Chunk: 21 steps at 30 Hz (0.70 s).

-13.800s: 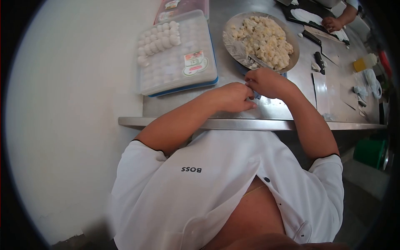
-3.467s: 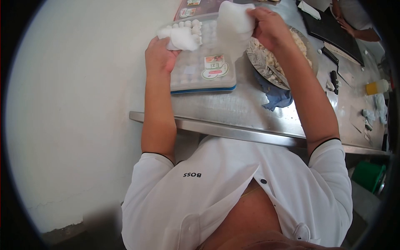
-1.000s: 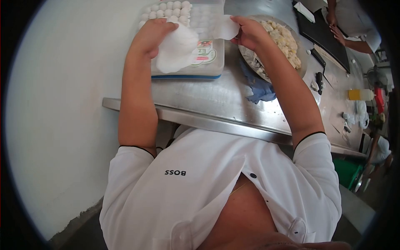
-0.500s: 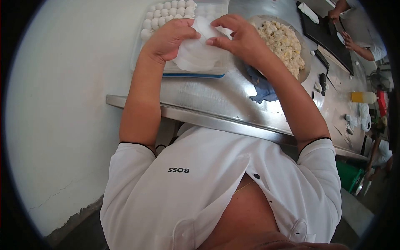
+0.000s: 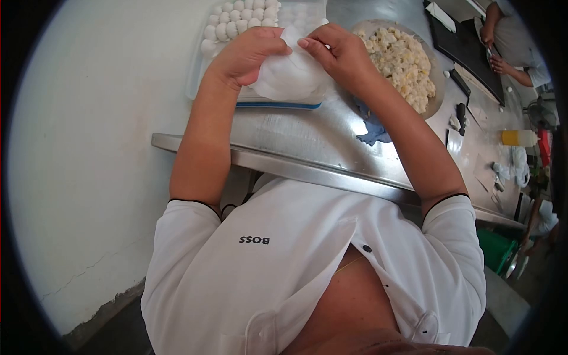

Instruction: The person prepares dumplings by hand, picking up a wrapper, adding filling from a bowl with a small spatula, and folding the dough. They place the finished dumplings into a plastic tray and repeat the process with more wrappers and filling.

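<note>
Several thin, round, translucent white wrappers (image 5: 290,77) hang layered between my hands, above a lidded-style plastic tray (image 5: 195,77). My left hand (image 5: 251,56) grips them at their left side, thumb laid across the top. At the upper right edge, my right hand (image 5: 340,53) pinches a wrapper between thumb and forefinger. Rows of smooth white rounded pieces (image 5: 242,15) fill the tray's far left part, just beyond my left hand. To the right of my right hand is a wide metal bowl (image 5: 439,89) heaped with a pale, chunky mixture (image 5: 402,68).
A blue cloth (image 5: 373,130) lies by the bowl on the steel table (image 5: 284,133). Further right are black-handled tools (image 5: 461,115), a squeeze bottle (image 5: 518,138) and a dark board (image 5: 444,44). Another person's hands (image 5: 497,62) work beside that board. A wall (image 5: 89,130) borders the left.
My right hand's fingers have closed from a spread curve into a pinch at the wrapper's edge. The wrappers hang slightly wider. The other person's hands have drawn together.
</note>
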### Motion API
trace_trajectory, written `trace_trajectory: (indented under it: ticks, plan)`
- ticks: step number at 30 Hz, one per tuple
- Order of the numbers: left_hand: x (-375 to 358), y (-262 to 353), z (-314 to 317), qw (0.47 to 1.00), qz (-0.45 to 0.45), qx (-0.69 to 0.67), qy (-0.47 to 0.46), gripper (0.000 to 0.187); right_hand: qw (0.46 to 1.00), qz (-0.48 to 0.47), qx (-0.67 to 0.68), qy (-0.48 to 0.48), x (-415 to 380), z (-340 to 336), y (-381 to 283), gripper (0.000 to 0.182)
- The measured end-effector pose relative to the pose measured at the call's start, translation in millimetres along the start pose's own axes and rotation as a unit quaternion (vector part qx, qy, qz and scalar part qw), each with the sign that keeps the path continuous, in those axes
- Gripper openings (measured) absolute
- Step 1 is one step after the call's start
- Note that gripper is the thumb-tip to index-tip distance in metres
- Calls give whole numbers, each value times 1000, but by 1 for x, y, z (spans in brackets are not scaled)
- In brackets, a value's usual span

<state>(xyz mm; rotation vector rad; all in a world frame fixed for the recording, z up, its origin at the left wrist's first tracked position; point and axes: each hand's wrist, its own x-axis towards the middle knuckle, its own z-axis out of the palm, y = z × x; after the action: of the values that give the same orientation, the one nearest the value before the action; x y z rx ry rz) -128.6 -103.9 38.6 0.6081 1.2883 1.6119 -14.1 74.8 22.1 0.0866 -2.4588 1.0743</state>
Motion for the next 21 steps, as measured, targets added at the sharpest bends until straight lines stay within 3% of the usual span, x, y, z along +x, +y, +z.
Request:
trace_trajectory:
  ticks: [1,3,4,6,7,9,12,16,18,19,21]
  plan:
    - [1,-1,-2,1000,-6,-11,-6,30,1000,0,1,0,0,2,1,27]
    - [2,-2,-5,1000,-14,-25,-11,31,993,-111,-11,41,-3,8,4,28]
    - [2,-3,-5,999,-19,-8,-26,34,993,-110,-11,40,-4,8,5,28]
    - [2,-2,-3,999,-22,11,-41,37,1000,-1,17,-20,-1,7,7,29]
    - [2,-2,0,999,-21,2,-28,34,1000,-2,17,-20,0,6,8,29]
    - [1,-1,1,1000,-22,-6,-15,32,976,142,163,-12,1,5,10,32]
    - [1,-1,-3,999,-14,34,-12,38,986,74,147,-10,-6,7,2,35]
    - [2,-4,-2,1000,1,25,3,46,976,110,171,-77,-3,3,10,33]
    - [-1,0,3,999,-2,38,7,48,931,248,248,-96,4,-6,11,33]
    - [-3,4,7,999,6,39,1,47,932,248,247,-97,5,-6,15,33]
    - [-3,3,6,999,15,38,-4,46,859,307,409,-13,9,-7,25,33]
